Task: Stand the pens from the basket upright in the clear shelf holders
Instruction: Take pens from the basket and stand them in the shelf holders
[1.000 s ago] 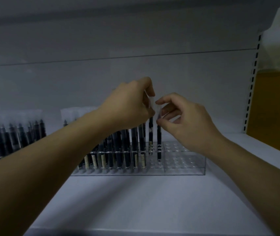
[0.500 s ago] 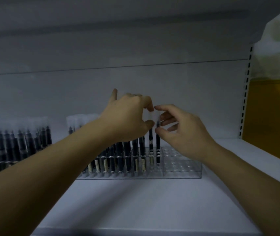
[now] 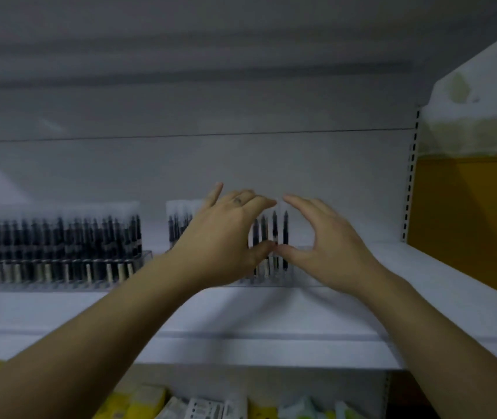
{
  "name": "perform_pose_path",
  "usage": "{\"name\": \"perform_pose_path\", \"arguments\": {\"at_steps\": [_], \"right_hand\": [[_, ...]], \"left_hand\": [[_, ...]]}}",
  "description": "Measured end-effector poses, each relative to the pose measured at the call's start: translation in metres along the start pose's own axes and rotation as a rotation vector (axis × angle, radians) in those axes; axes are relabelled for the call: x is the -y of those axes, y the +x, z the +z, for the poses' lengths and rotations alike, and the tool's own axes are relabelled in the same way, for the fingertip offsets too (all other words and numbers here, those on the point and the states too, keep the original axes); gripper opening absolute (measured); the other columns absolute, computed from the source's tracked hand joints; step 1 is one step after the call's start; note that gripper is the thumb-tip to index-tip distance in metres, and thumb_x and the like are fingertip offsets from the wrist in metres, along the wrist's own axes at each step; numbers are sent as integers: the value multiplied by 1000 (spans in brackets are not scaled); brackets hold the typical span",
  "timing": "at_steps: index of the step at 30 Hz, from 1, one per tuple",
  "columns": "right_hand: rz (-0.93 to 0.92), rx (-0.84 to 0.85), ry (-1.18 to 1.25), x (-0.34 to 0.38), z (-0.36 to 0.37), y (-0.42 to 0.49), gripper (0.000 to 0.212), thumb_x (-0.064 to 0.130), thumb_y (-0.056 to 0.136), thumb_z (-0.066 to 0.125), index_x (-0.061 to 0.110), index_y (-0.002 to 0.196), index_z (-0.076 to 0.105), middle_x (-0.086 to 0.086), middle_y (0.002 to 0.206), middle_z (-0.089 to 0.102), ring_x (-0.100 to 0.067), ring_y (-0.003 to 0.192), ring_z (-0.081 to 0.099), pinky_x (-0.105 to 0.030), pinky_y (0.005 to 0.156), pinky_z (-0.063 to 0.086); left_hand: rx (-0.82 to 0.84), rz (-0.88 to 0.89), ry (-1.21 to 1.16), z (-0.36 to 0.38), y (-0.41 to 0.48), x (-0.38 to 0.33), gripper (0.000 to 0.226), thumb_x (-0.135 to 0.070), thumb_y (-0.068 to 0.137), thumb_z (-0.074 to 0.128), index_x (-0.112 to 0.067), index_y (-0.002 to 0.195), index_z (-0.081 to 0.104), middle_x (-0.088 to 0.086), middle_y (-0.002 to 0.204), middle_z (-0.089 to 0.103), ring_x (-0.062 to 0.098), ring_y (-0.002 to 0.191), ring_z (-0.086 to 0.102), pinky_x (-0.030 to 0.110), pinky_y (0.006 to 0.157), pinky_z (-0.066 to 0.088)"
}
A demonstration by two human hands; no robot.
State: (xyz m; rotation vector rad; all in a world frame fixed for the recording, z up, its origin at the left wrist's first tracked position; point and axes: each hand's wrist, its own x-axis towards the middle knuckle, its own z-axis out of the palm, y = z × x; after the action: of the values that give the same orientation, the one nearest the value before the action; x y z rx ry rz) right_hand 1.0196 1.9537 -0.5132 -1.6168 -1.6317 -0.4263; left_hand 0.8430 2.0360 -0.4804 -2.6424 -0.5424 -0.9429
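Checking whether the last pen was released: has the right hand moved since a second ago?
Yes. The right hand has opened off the rightmost pen; its thumb dropped from the pen's top to about the rim of the clear holder.

1. White shelf board (image 3: 422, 297), level, with a plain white back panel (image 3: 180, 164) behind it.
2. Underside of an upper shelf (image 3: 210, 40) overhead, in shadow.
3. Slotted upright (image 3: 410, 176) at the panel's right edge.
4. Wall (image 3: 468, 201) beyond: ochre below, stained white above.
5. Lower tier: yellow and white packets (image 3: 204, 406), apparently boxed goods; blurred.
6. Lighting dim throughout.
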Motion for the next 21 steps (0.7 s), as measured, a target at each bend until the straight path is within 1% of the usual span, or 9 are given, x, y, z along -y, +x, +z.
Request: {"name": "perform_pose_path", "arguments": {"at_steps": [2,4,6,9,11,13,16,18,21], "right_hand": [[-16,15,0,19,-1,-16,76,44,82,70,32,147,33,13,148,39,-9,135,35,-33,114,30],[-37,31,18,39,2,-33,74,45,82,68,35,146,34,15,146,40,-7,134,36,-33,112,32],[-73,50,54,57,10,-51,71,44,83,67,37,146,34,16,146,40,-4,133,35,-27,111,30],[-113,65,106,82,32,-79,68,38,85,69,37,145,36,17,145,40,-1,134,34,-14,109,23],[-140,79,131,96,52,-98,65,36,86,70,33,144,40,16,141,43,0,130,36,-7,106,22],[-158,127,147,108,76,-118,63,38,85,68,33,142,42,19,137,44,1,128,38,-7,104,24],[-132,227,163,119,120,-155,60,44,82,64,30,139,48,11,135,51,-5,123,44,-18,102,34],[-87,324,163,120,152,-181,61,45,81,67,28,138,50,9,135,53,-7,122,44,-20,102,33],[14,556,161,112,198,-214,65,48,85,64,35,144,39,16,144,42,-5,129,36,-20,105,28]], "left_hand": [[-17,8,-39,-6,-23,-2,64,-49,88,58,-30,145,36,-5,148,43,12,141,29,42,121,5],[-46,5,-69,-12,-48,-2,63,-49,87,58,-29,144,38,-6,146,45,12,140,31,39,121,9],[-61,-16,-84,-16,-77,1,61,-49,87,58,-28,142,41,-6,144,47,13,137,34,35,117,17],[-64,-81,-127,-15,-129,5,55,-49,89,58,-25,138,47,-5,136,52,14,127,40,28,106,27],[-62,-142,-162,-10,-165,8,51,-48,88,56,-24,133,52,-5,129,56,14,121,44,29,100,33],[-49,-214,-192,-4,-201,11,51,-47,86,57,-24,131,53,-5,126,57,13,120,45,31,99,37],[24,-319,-241,11,-254,18,51,-46,86,61,-23,131,53,-5,125,58,15,118,50,33,96,42],[125,-400,-286,27,-288,22,52,-45,86,65,-25,133,52,-6,127,57,16,117,52,33,95,43],[283,-523,-320,59,-333,26,57,-46,85,66,-27,136,48,-7,134,53,14,122,48,26,96,40]]}}
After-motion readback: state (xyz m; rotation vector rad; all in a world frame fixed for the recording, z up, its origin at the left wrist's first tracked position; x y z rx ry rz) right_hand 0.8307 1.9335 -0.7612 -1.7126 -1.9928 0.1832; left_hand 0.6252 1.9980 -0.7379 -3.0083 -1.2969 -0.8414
